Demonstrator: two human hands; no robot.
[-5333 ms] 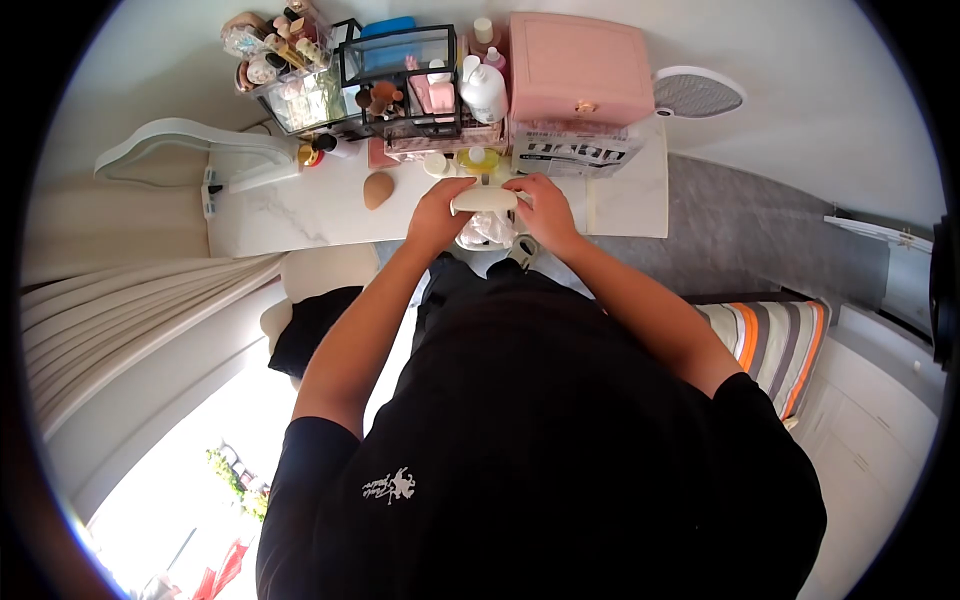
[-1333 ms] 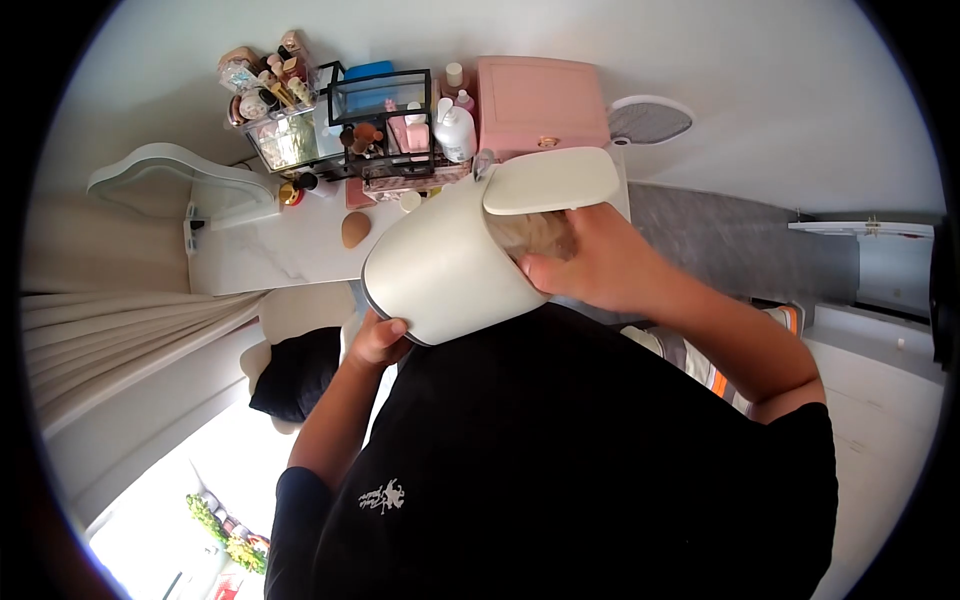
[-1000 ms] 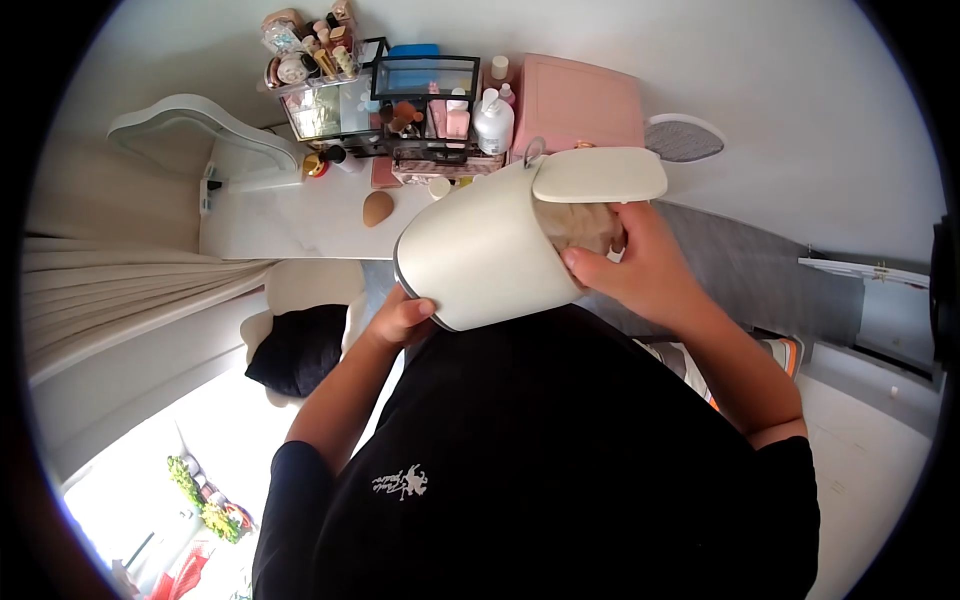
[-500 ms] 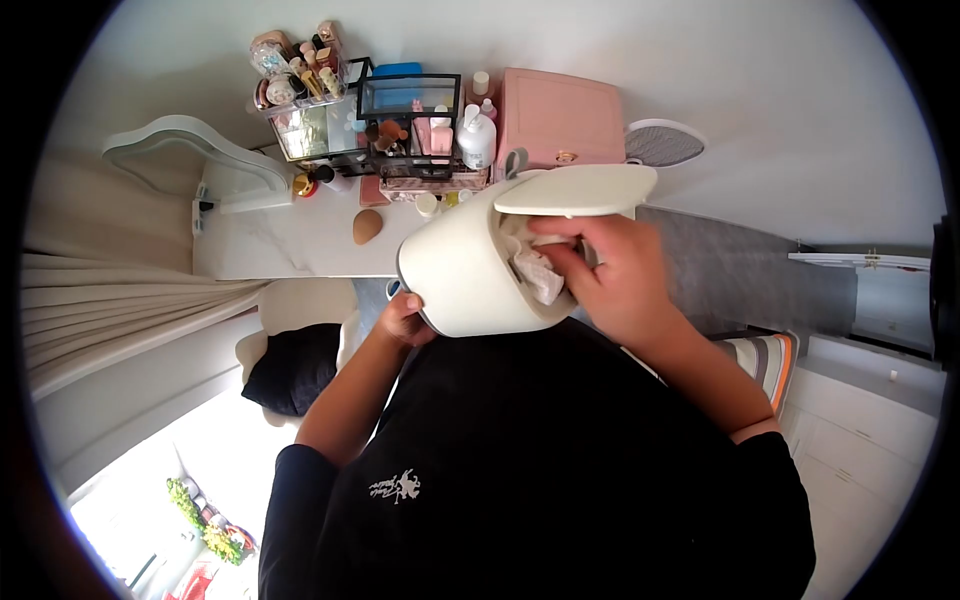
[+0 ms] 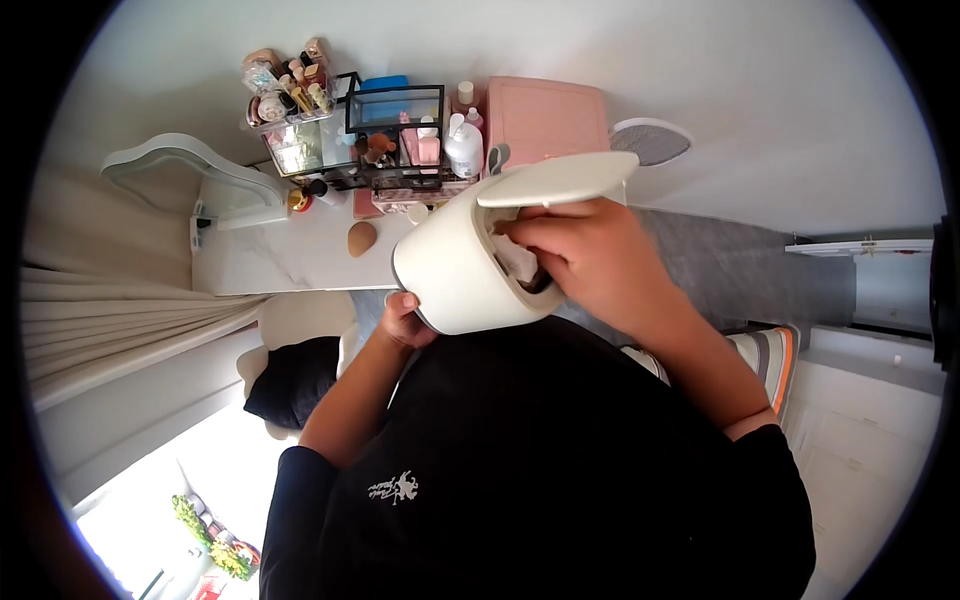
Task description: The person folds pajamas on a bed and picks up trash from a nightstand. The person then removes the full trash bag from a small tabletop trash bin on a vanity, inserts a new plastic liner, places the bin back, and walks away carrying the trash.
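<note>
A small cream bin (image 5: 450,270) with its lid (image 5: 560,178) raised is tilted onto its side in front of me, mouth towards the right. My left hand (image 5: 405,322) grips it at the grey-rimmed base, thumb on the outer wall and the other fingers hidden underneath. My right hand (image 5: 590,255) reaches into the mouth below the lid, its fingers bent together at a crumpled white tissue (image 5: 515,258). The fingertips are partly hidden inside the bin.
Behind the bin, a white marbled table (image 5: 285,250) bears a makeup sponge (image 5: 361,238), a mirror (image 5: 195,165), clear cosmetics boxes (image 5: 395,110), a pump bottle (image 5: 464,148) and a pink case (image 5: 548,120). A chair with a black cushion (image 5: 295,380) stands at left.
My right hand has moved left and further into the bin's mouth, and the white tissue sits deeper inside. The view has shifted slightly. My left hand keeps its hold on the base.
</note>
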